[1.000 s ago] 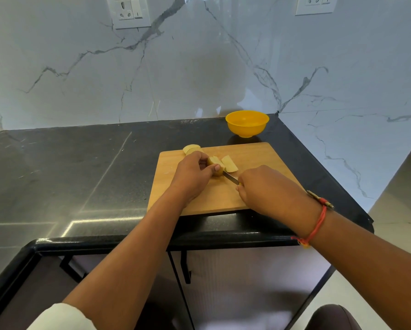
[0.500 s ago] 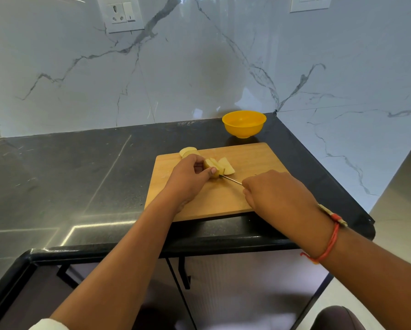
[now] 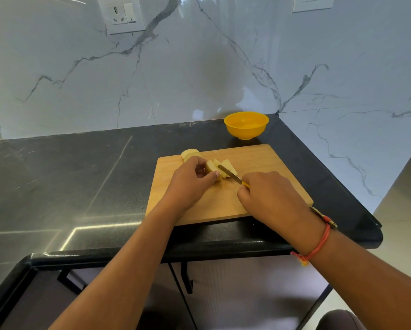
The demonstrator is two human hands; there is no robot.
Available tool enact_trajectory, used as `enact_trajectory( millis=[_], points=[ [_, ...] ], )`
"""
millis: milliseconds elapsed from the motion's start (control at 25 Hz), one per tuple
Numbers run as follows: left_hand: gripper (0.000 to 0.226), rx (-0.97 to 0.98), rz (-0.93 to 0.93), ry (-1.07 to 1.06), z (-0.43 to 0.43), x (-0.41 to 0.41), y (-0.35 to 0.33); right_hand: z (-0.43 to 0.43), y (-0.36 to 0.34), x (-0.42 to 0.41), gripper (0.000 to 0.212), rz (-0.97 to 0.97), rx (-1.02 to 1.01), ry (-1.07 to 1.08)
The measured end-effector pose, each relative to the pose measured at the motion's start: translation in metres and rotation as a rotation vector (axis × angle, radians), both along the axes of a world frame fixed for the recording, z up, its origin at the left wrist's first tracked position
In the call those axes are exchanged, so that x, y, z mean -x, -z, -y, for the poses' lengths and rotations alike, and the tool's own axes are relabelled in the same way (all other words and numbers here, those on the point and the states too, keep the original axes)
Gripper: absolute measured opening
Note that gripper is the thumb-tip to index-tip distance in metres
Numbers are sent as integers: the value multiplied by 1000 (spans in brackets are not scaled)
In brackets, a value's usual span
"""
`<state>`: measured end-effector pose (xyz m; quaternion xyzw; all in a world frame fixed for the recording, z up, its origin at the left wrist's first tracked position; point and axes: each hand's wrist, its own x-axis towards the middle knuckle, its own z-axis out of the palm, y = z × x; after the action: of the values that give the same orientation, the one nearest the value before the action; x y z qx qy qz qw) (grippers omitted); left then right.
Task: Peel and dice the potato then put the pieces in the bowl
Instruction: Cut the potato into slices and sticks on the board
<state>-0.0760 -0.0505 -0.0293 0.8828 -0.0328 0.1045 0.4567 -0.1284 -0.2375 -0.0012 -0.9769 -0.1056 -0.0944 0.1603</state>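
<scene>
A wooden cutting board (image 3: 266, 163) lies on the black counter. My left hand (image 3: 191, 179) pinches a pale peeled potato piece (image 3: 211, 167) on the board. My right hand (image 3: 269, 196) grips a small knife (image 3: 230, 174) by its yellow handle, blade lying across the potato just right of my left fingertips. Cut slices (image 3: 228, 166) lean to the right of the blade. More potato slices (image 3: 190, 154) lie at the board's far left corner, behind my left hand. A yellow bowl (image 3: 246, 125) stands beyond the board near the wall; nothing shows inside it.
The black counter (image 3: 80, 177) stretches to the left of the board; its right edge drops off just right of the board. Marble walls with sockets (image 3: 121, 15) close the back and the right side.
The knife blade has come up from beside the potato and now lies across its top. My right hand shifted slightly. My left hand keeps its hold on the potato piece.
</scene>
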Motion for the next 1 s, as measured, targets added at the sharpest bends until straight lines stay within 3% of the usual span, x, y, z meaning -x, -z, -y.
enact_trajectory(
  millis=[240,640,1000],
  points=[
    [39,22,47,-25,-2,2,2,-19,-13,-5,25,28,-72,6],
    [42,15,57,-26,-1,4,0,-34,-16,-8,31,-96,0,43],
    [25,-27,90,-80,-17,14,0,-32,-7,-3,31,-48,-113,29]
  ],
)
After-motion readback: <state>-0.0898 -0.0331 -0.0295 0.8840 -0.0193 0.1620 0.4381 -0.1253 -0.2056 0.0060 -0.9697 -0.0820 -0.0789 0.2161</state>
